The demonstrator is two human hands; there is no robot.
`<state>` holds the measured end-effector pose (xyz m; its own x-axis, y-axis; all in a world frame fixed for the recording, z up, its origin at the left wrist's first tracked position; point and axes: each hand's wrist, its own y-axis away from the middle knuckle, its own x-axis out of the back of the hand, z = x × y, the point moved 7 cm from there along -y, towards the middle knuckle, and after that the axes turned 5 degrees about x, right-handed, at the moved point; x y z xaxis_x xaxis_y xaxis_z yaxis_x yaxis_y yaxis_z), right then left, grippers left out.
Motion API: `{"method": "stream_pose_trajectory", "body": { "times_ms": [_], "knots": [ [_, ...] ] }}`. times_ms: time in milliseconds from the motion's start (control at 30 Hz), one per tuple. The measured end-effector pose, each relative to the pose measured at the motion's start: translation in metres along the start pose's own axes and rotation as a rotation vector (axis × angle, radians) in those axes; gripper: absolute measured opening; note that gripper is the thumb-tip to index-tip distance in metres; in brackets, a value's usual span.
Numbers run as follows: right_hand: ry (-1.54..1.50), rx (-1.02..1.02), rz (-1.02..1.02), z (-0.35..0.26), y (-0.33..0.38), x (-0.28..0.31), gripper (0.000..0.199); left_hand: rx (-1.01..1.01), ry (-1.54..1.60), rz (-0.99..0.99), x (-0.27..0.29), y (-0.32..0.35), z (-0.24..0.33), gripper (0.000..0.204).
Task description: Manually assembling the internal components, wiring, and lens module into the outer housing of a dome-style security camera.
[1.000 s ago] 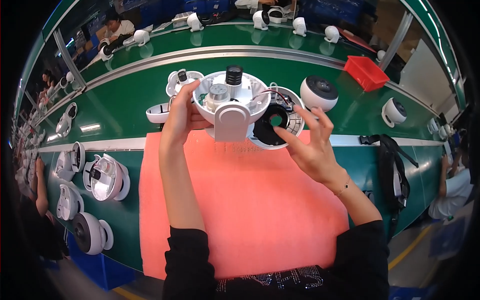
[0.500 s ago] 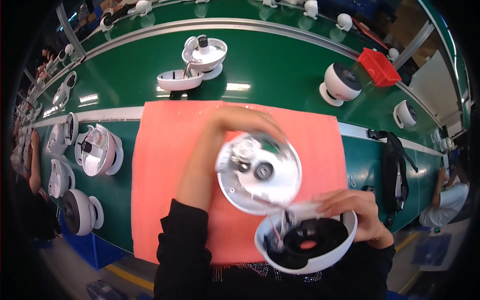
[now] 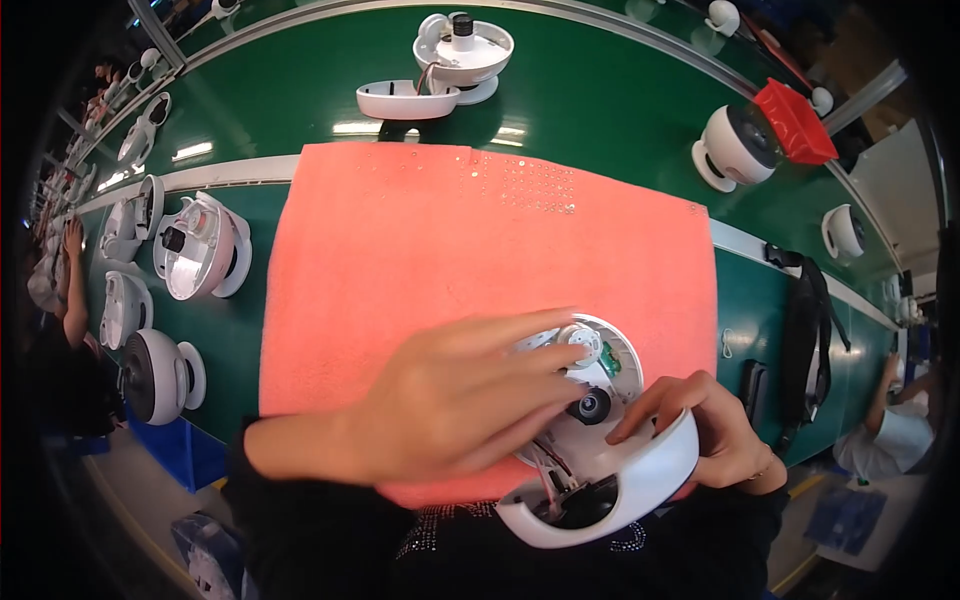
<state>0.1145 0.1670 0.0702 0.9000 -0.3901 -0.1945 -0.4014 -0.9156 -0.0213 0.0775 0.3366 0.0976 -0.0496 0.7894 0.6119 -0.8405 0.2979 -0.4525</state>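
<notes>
A round white housing lies open over the pink foam mat, showing a black lens, a silver round part and a bit of green circuit board. My left hand reaches across it from the left, fingers stretched out and spread above the lens; whether the fingertips touch is unclear. Thin wires run from the housing to a white curved shell with a black inside, tilted near my body. Fingers of my right hand grip that shell's upper right rim.
Another opened white device stands on the green surface beyond the mat. A red bin and a white round device sit far right. Several devices stand at left. A black strap lies at right; people work at both sides.
The view has shifted. My left hand has moved from the housing's far rim to over its lens. The housing is lower, and my right hand has tipped the shell up beside it.
</notes>
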Motion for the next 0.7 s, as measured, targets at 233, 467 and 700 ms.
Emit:
{"method": "stream_pose_trajectory", "body": {
  "times_ms": [233, 467, 700],
  "knots": [
    [-0.082, -0.246, 0.248, 0.014, -0.005, 0.015, 0.038, 0.167, -0.249, -0.094, -0.021, 0.065, 0.011, 0.028],
    [-0.006, -0.289, 0.236, 0.012, -0.009, 0.009, 0.046, 0.33, -0.171, -0.14, -0.009, 0.049, -0.002, 0.023],
    [0.101, -0.302, 0.239, 0.015, -0.006, 0.01, 0.046, 0.324, -0.089, 0.019, -0.002, 0.041, 0.001, 0.075]
  ]
}}
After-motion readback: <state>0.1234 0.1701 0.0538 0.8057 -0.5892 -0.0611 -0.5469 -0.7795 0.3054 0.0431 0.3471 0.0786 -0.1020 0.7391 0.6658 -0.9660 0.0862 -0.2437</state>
